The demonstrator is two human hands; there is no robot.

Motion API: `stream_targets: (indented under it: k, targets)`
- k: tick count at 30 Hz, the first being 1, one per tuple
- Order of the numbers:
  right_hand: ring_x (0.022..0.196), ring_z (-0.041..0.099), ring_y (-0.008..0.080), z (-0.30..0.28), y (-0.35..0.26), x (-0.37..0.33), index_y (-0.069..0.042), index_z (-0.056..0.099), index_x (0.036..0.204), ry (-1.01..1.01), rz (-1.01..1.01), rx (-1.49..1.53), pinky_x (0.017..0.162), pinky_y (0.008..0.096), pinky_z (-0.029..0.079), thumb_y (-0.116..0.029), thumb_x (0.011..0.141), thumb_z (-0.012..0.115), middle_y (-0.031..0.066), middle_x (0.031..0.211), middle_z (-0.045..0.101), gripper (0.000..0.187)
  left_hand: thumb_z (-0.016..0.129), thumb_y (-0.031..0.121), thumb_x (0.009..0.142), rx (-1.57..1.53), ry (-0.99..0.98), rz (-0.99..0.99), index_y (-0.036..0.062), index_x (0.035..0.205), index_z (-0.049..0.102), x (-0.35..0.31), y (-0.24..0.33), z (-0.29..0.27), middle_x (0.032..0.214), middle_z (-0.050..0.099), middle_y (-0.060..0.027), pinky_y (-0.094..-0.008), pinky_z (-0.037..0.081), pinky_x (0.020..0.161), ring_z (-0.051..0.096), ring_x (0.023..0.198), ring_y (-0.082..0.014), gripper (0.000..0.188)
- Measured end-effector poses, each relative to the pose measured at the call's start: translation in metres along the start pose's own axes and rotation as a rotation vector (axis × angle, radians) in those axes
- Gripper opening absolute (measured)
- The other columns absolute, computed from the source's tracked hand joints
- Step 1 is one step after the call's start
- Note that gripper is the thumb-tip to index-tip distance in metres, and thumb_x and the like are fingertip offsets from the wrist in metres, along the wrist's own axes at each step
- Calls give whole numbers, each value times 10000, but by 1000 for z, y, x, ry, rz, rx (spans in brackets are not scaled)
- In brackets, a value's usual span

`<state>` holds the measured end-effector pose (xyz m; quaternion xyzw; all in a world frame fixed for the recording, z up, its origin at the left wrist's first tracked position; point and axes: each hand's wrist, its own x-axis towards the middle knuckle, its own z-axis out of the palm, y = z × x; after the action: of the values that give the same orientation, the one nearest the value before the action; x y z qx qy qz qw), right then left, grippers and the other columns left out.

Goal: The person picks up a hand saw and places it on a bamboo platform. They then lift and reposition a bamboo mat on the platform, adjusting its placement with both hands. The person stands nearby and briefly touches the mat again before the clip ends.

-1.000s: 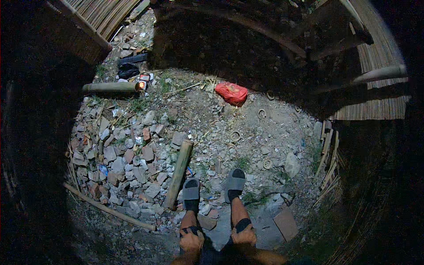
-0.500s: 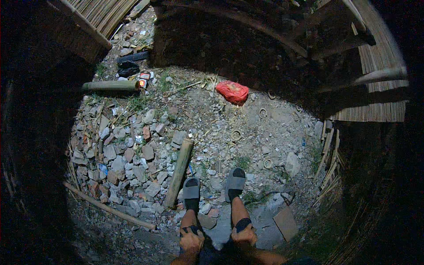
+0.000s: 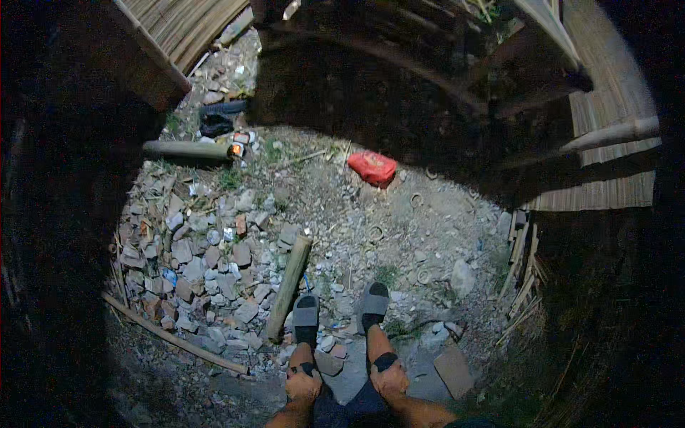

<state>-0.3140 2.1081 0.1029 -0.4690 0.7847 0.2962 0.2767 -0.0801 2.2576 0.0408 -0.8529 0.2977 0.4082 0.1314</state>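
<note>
My left hand [image 3: 303, 386] is closed at my left knee, its fingers curled over dark cloth [image 3: 307, 369] that looks like a bunched trouser leg. In the same way my right hand [image 3: 389, 381] is closed at my right knee, on a second piece of dark cloth [image 3: 385, 362]. The fingertips are partly hidden. Below the knees my shins are bare, and my feet wear dark socks and grey slide sandals [image 3: 374, 303]. Beside my left foot lies a thick pale bamboo or wooden post [image 3: 290, 289], nearest to the left hand.
Broken bricks and stones [image 3: 196, 267] cover the ground at the left, edged by a thin pole [image 3: 175, 335]. A red plastic bundle [image 3: 372, 169] lies ahead. Farther left are a log [image 3: 189, 150] and a small glowing orange object [image 3: 237, 149]. Split sticks [image 3: 521, 264] stand at the right.
The view has tilted slightly, so the ground and red bundle sit lower in the picture. Both hands stay at the knees, with the dark cloth still by the fingers.
</note>
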Motion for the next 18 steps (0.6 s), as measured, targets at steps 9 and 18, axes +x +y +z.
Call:
stream_targets:
  k: [9,18]
  targets:
    - [1348,457,441,-114,-1,-13,-29,351,1518,-392,-90,17,1117,501,372,-771,777,594,291,1461,457,1076,575,638,867,-282,-311,-88,3,1408,475,-28,12,-127,1423,485,-296,-527,431,1040,548,1219,-485,841]
    - [1275,515,427,-179,84,53,-21,342,1518,-313,-297,165,1058,510,414,-753,843,544,317,1404,491,1016,635,465,900,-834,42,-41,48,1262,624,-68,33,-203,1006,713,-212,-438,519,764,692,904,-352,552]
